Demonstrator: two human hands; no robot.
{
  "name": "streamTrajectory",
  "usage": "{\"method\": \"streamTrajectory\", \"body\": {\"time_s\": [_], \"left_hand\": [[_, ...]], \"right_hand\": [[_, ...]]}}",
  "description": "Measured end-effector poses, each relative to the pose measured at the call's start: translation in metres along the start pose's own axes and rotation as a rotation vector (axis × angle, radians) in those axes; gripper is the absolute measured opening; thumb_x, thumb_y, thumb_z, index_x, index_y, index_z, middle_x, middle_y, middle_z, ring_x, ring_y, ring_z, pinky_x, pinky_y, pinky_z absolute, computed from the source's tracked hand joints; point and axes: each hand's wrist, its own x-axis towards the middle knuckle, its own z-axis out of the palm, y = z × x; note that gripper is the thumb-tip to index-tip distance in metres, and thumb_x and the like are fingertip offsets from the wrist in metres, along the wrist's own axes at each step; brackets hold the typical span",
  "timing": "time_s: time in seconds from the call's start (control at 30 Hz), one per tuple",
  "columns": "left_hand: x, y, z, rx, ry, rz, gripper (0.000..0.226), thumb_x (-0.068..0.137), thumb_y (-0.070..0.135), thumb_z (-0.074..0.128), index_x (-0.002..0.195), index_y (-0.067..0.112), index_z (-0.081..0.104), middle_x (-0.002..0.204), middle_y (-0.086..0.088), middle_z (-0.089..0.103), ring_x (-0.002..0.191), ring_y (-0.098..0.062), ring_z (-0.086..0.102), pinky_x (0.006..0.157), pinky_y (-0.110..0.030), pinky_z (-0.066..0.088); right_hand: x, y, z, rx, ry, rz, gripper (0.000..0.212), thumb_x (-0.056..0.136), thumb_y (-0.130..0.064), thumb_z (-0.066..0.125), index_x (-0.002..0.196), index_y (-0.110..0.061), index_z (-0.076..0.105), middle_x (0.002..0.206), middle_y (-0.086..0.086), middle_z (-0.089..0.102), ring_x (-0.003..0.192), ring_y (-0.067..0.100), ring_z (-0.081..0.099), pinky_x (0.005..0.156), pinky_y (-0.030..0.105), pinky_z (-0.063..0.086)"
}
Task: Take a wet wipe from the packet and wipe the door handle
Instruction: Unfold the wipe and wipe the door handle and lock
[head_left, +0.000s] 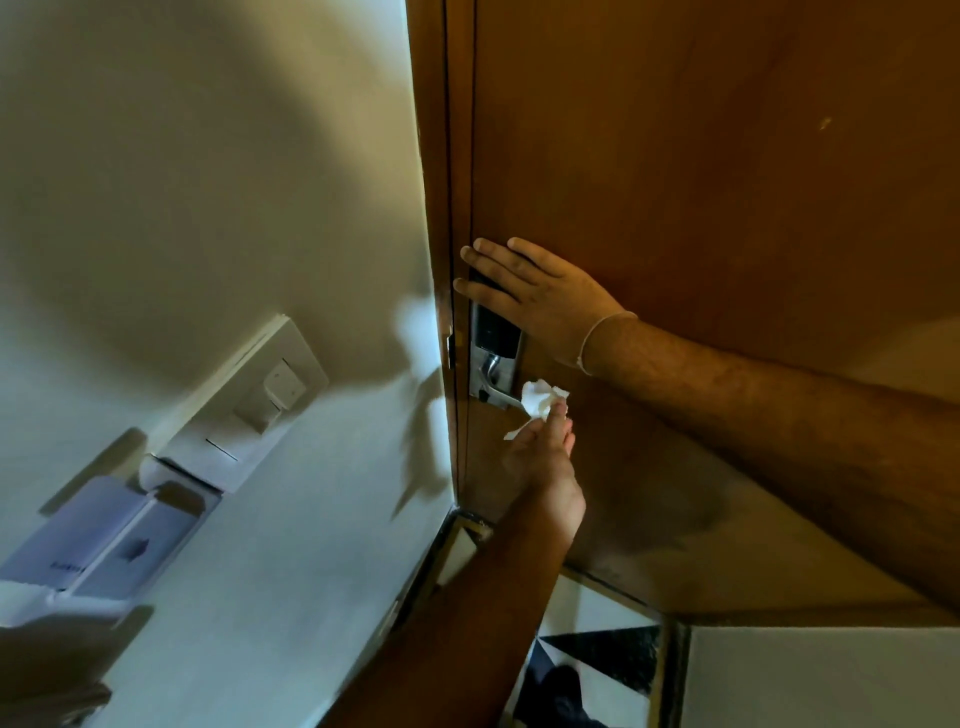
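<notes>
A crumpled white wet wipe (539, 399) is pinched in the fingers of my left hand (545, 457), which reaches up from below. The wipe presses against the end of the silver door handle (490, 367), a lever on a metal lock plate (497, 340) with a dark panel. My right hand (535, 296) lies flat on the brown wooden door (727, 182) just above the lock, fingers spread, partly covering the top of the plate. It holds nothing. No wipe packet is in view.
The door frame (457, 208) runs down beside a cream wall (208, 182). On the wall are a white switch plate (260, 395) and a pale box-shaped holder (104, 540). A black-and-white patterned floor (602, 654) shows at the bottom.
</notes>
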Motion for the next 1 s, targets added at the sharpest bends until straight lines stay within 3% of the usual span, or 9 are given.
{"method": "streamTrajectory", "body": {"time_s": [0.07,0.17,0.33,0.43,0.53,0.7,0.83,0.93,1.0], "left_hand": [[-0.003,-0.002,0.002,0.020,-0.010,-0.006,0.006,0.098,0.022,0.081,0.102,0.025,0.077,0.120,-0.005,0.080,0.119,-0.021,0.075,0.111,-0.036,0.058],[-0.007,-0.007,0.001,0.051,-0.043,0.037,0.009,0.101,0.022,0.076,0.101,0.030,0.078,0.135,-0.006,0.075,0.124,-0.018,0.071,0.102,-0.028,0.057],[-0.003,-0.005,-0.010,0.139,-0.012,0.108,0.012,0.099,0.027,0.079,0.107,0.019,0.081,0.120,-0.003,0.081,0.116,-0.015,0.076,0.085,-0.019,0.057],[0.004,-0.002,-0.015,0.145,0.061,0.196,0.022,0.095,0.018,0.084,0.111,0.004,0.077,0.117,-0.017,0.082,0.109,-0.023,0.079,0.089,-0.027,0.061],[0.011,0.003,-0.022,0.127,0.063,0.245,0.043,0.087,0.017,0.092,0.119,0.010,0.066,0.116,-0.014,0.083,0.104,-0.021,0.083,0.093,-0.034,0.066],[0.019,0.005,-0.037,-0.014,-0.037,0.185,0.046,0.089,0.019,0.091,0.130,0.018,0.070,0.121,-0.008,0.084,0.113,-0.023,0.083,0.095,-0.034,0.068],[0.030,0.024,-0.048,-0.255,-0.070,-0.039,0.036,0.098,0.023,0.081,0.132,0.012,0.072,0.125,-0.015,0.080,0.103,-0.022,0.083,0.080,-0.029,0.069],[0.040,0.041,-0.045,-0.317,-0.045,-0.027,0.049,0.102,0.023,0.076,0.147,0.007,0.064,0.110,-0.007,0.076,0.085,-0.012,0.082,0.077,-0.029,0.069],[0.047,0.054,-0.042,-0.306,-0.031,-0.004,0.058,0.104,0.024,0.073,0.157,0.007,0.055,0.104,-0.003,0.072,0.091,-0.010,0.077,0.087,-0.031,0.067]], "right_hand": [[0.001,-0.002,0.001,0.001,0.008,0.000,0.103,0.095,-0.029,0.066,0.168,-0.022,-0.006,0.177,0.013,-0.009,0.164,0.032,-0.008,0.134,0.049,0.005],[0.002,-0.003,0.004,0.003,0.026,0.006,0.100,0.097,-0.029,0.064,0.168,-0.022,-0.006,0.177,0.013,-0.009,0.164,0.031,-0.008,0.134,0.049,0.004],[0.001,-0.003,0.005,0.004,0.034,0.024,0.104,0.095,-0.031,0.068,0.169,-0.022,-0.005,0.177,0.013,-0.008,0.164,0.031,-0.007,0.134,0.048,0.004],[0.003,-0.004,0.004,0.018,0.039,0.028,0.099,0.098,-0.042,0.064,0.169,-0.022,-0.003,0.178,0.013,-0.006,0.164,0.030,-0.005,0.134,0.047,0.002],[0.003,-0.004,0.005,0.024,0.048,0.029,0.096,0.100,-0.038,0.063,0.169,-0.022,-0.001,0.178,0.013,-0.005,0.165,0.030,-0.004,0.134,0.047,0.003],[0.000,-0.004,0.002,0.018,0.041,0.023,0.090,0.101,-0.022,0.058,0.169,-0.020,-0.002,0.177,0.014,-0.007,0.164,0.031,-0.005,0.134,0.047,0.004],[0.000,-0.005,0.000,0.011,0.034,0.024,0.086,0.103,-0.021,0.054,0.169,-0.021,-0.002,0.177,0.014,-0.006,0.164,0.030,-0.006,0.134,0.046,0.000],[0.000,-0.005,-0.001,0.009,0.028,0.035,0.090,0.101,-0.024,0.056,0.168,-0.021,-0.003,0.177,0.014,-0.007,0.164,0.030,-0.006,0.133,0.046,-0.002],[-0.002,-0.006,-0.002,0.003,0.028,0.038,0.092,0.099,-0.025,0.058,0.168,-0.022,-0.002,0.177,0.014,-0.006,0.164,0.030,-0.005,0.132,0.046,-0.003]]}}
